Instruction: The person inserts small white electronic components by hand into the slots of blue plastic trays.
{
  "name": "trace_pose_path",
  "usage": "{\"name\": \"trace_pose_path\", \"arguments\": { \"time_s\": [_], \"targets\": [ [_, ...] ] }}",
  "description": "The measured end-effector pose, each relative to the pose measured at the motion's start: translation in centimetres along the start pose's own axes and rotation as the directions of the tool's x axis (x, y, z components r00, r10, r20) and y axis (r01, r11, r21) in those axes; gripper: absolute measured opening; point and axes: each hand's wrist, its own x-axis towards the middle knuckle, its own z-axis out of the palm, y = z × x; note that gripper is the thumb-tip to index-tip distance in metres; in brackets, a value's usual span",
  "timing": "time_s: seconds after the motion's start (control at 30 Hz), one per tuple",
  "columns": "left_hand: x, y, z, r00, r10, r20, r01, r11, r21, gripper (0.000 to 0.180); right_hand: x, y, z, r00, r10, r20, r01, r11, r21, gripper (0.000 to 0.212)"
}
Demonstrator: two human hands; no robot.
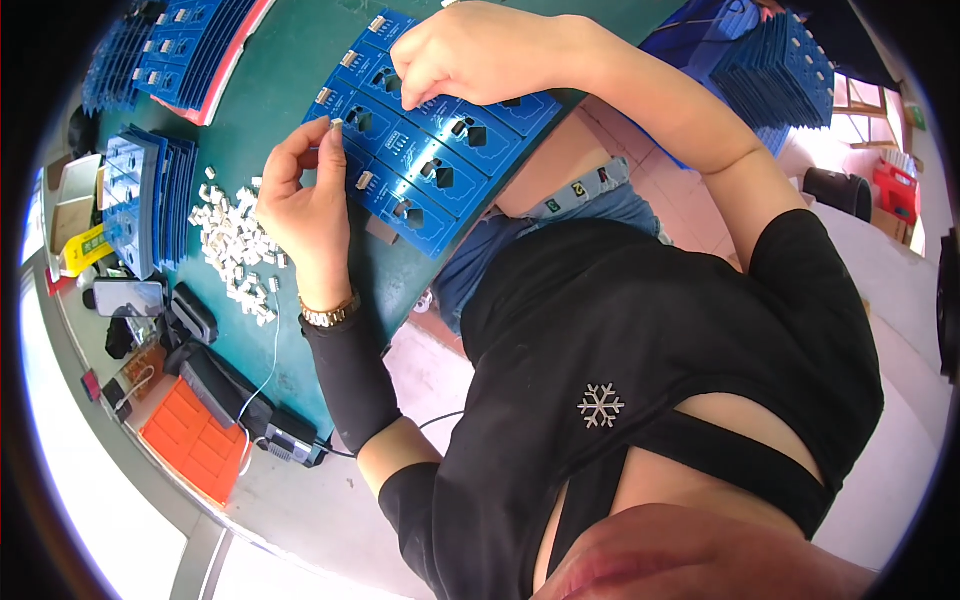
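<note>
A blue circuit board panel (pixel 415 150) lies on the green table, with black parts and several white connectors along its far left side. My left hand (pixel 308 200), with a gold watch at the wrist, is beside the panel's left edge. Its thumb and forefinger pinch a small white connector (pixel 336 123). Over the upper part of the panel, my right hand (pixel 455 58) is closed, fingers curled down toward the board. Whatever its fingertips hold, if anything, is hidden. A loose pile of white connectors (pixel 232 238) lies left of my left hand.
Stacked blue boards (pixel 150 200) stand left of the pile. More boards (pixel 190 60) are at the far left in a red-edged holder, and another stack (pixel 775 75) is at the far right. An orange tray (pixel 195 440), a phone (pixel 130 297) and a white cable (pixel 272 370) are at lower left.
</note>
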Motion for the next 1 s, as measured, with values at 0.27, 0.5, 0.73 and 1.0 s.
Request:
{"name": "trace_pose_path", "arguments": {
  "time_s": [0.27, 0.5, 0.73, 1.0],
  "targets": [
    [-0.1, 1.3, 0.3, 0.978, -0.031, 0.209, 0.008, 0.994, 0.11, 0.011, 2.3, -1.6, -0.8, 0.946, 0.283, 0.16, -0.285, 0.958, -0.008, 0.01],
    [-0.2, 2.0, 0.6, 0.958, 0.029, 0.284, -0.097, 0.969, 0.227, 0.01, 1.5, -0.1, -1.6, 0.985, 0.166, 0.054, -0.175, 0.935, 0.309, 0.011],
    [0.0, 1.5, 0.8, 0.963, 0.024, 0.268, -0.075, 0.981, 0.181, 0.009, -1.4, 4.5, -3.6, 0.841, 0.477, -0.255, -0.484, 0.874, 0.037, 0.015],
    [0.0, 1.0, 0.4, 0.959, 0.022, 0.283, -0.078, 0.978, 0.191, 0.007, -1.4, 6.0, -1.9, 0.847, 0.447, -0.287, -0.459, 0.888, 0.027, 0.012]
  ]
}}
